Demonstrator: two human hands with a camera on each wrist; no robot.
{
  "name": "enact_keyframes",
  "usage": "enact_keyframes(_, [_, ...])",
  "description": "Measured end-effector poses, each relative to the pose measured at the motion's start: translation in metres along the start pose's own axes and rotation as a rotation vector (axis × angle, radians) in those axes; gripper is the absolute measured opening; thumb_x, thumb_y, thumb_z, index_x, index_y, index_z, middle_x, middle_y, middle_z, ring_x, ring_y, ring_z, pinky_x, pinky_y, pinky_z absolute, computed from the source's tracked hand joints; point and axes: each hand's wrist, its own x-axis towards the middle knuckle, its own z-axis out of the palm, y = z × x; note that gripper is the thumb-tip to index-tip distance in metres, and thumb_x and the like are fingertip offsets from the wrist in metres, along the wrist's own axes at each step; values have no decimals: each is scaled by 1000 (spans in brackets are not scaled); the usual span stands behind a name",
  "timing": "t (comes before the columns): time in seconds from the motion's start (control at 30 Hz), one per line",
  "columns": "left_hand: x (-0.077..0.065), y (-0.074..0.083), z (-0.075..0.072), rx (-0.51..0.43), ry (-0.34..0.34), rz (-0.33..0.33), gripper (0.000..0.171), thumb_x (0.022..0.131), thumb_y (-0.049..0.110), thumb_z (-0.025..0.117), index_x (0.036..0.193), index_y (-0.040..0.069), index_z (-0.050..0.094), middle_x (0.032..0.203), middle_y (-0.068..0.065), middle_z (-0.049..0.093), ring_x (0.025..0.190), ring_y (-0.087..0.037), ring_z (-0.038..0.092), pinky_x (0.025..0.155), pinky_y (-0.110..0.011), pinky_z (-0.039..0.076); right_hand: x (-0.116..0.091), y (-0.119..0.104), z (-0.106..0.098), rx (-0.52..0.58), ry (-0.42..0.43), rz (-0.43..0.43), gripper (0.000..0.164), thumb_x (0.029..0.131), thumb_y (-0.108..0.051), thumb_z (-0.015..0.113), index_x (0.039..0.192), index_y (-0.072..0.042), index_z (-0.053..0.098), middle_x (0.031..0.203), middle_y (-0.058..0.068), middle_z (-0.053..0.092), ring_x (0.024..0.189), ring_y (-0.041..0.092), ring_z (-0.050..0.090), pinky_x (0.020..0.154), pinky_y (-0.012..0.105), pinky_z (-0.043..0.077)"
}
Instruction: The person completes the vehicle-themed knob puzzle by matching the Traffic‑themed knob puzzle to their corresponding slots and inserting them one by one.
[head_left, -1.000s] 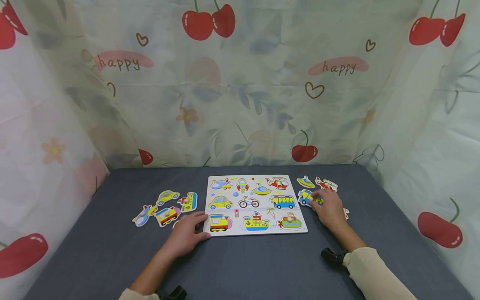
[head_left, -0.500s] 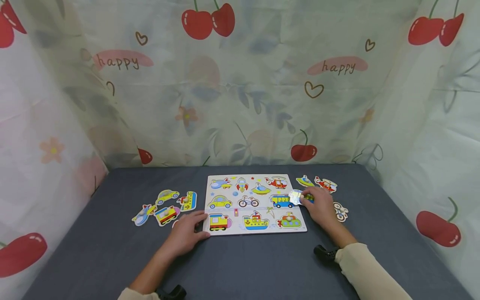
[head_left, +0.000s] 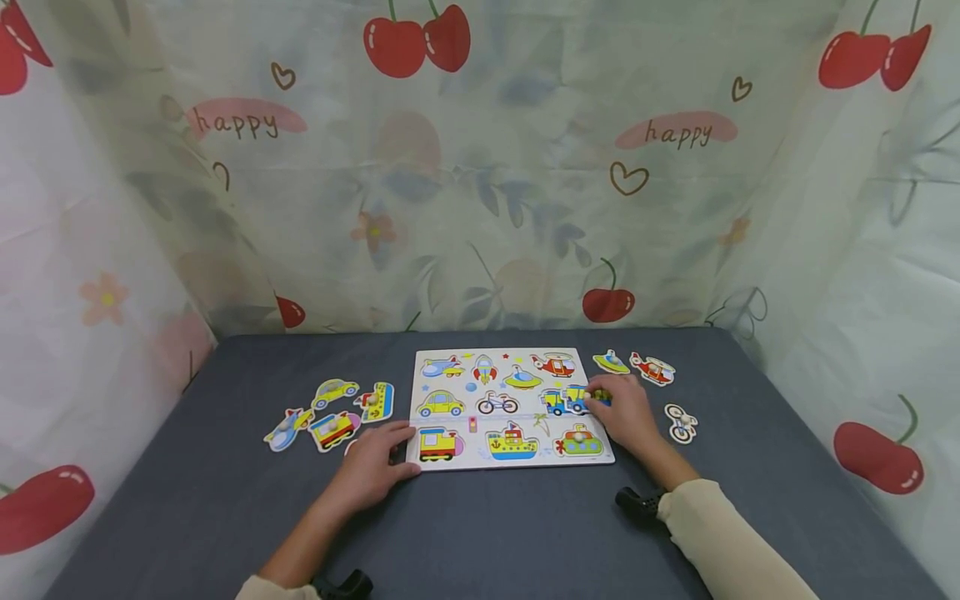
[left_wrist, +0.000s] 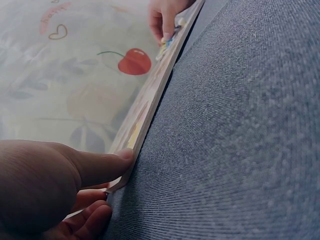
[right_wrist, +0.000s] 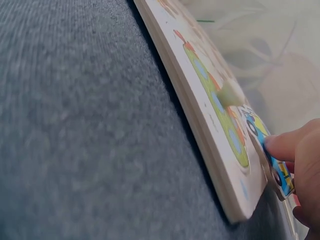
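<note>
A white puzzle board point(head_left: 474, 450) printed with vehicles lies on the dark cloth. My left hand point(head_left: 372, 467) holds the board's near left corner; in the left wrist view, the thumb point(left_wrist: 112, 167) lies on its edge and the fingers curl beside the corner. At the board's right side, my right hand point(head_left: 628, 412) pinches a bus puzzle piece point(head_left: 576, 398). This piece overlaps the printed bus and sticks out past the board's edge. In the right wrist view, the bus piece point(right_wrist: 272, 155) tilts beside the submarine piece point(right_wrist: 212, 95), which sits in the board with its knob upright.
Car point(head_left: 335, 392), ship point(head_left: 377, 402), train point(head_left: 334, 431) and airplane point(head_left: 287, 430) pieces lie left of the board. To the right are saucer point(head_left: 611, 362), helicopter point(head_left: 653, 369) and bicycle point(head_left: 682, 423) pieces. A patterned curtain point(head_left: 480, 208) surrounds the table.
My right hand has lifted the bus piece from the cloth and carried it left onto the board's right side. The bicycle piece has come into full view. My left hand stays put.
</note>
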Motion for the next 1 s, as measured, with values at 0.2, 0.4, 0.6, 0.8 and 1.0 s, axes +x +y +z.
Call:
enact_keyframes(0.2, [0,1,0,-4,10,3,56,80,23,81,131,8,63,136,-8,56,118,-30,51,96,-49,41,3,-8,3,18,-39,6,11,88,-17,74,97,-12,70,111,9,68,110,32,49,98,56,30])
enact_keyframes(0.4, [0,1,0,6,20,10,55,79,23,81,129,7,63,135,-8,57,113,-28,53,93,-48,42,6,-15,8,42,-56,15,8,89,-18,72,95,-14,70,112,7,67,111,31,48,99,55,29])
enact_keyframes(0.6, [0,0,1,8,19,8,56,79,23,81,129,7,63,135,-8,56,114,-28,52,94,-48,42,7,-18,14,53,-70,38,7,89,-19,73,94,-17,69,113,6,66,112,30,48,97,55,32])
enact_keyframes(0.8, [1,-1,1,6,11,7,56,80,24,81,130,8,63,136,-8,56,117,-29,52,95,-48,41,6,-19,17,66,-66,21,10,87,-18,75,96,-17,70,108,4,68,106,28,49,92,51,35])
enact_keyframes(1.0, [0,-1,1,1,12,11,55,80,23,81,130,7,63,135,-8,56,118,-31,51,96,-49,40,5,-21,18,58,-65,8,12,87,-18,75,98,-16,70,109,4,67,108,28,49,92,51,35])
